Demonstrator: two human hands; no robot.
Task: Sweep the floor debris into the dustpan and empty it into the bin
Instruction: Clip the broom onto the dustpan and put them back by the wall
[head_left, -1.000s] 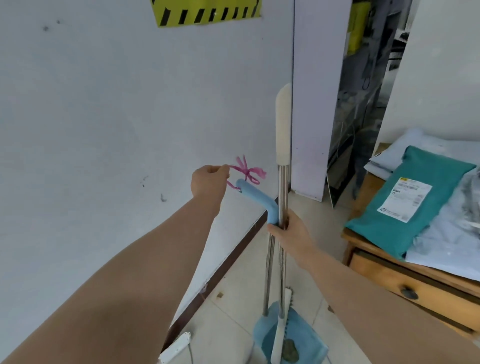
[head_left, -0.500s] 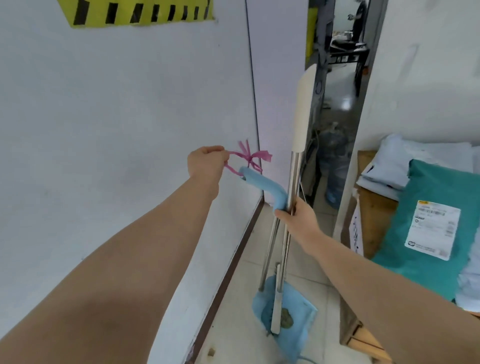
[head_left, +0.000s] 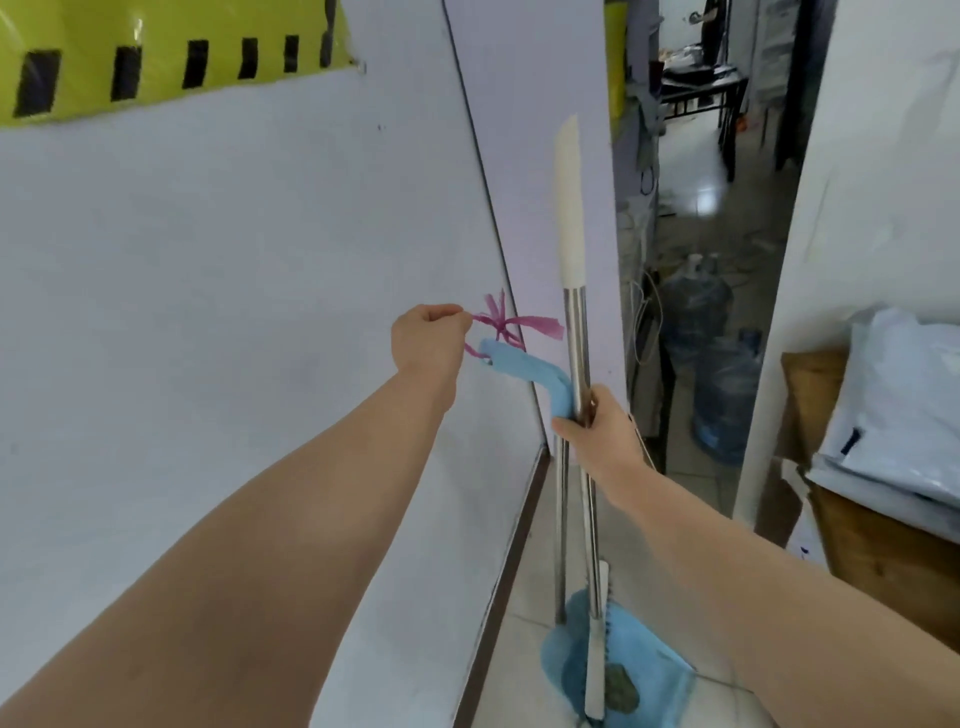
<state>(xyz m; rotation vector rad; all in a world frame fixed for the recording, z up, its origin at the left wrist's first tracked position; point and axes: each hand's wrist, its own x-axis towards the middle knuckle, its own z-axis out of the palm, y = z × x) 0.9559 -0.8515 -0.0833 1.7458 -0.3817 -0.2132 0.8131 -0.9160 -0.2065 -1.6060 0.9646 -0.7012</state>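
Your left hand pinches the pink tie on the blue plastic dustpan, your right hand wraps the steel broom pole; sweeping seems unstarted.

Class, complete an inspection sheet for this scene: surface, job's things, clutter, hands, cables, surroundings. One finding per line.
Surface: pale tiled floor.
Job's things: blue dustpan holds dark debris; broom upright.
Clutter: water jugs; parcels on wooden cabinet.
Hands: left hand pinches pink string tied to the dustpan's handle; right hand grips the broom pole.
Cables: thin wires by doorway.
Surroundings: white wall, yellow-black sheet.
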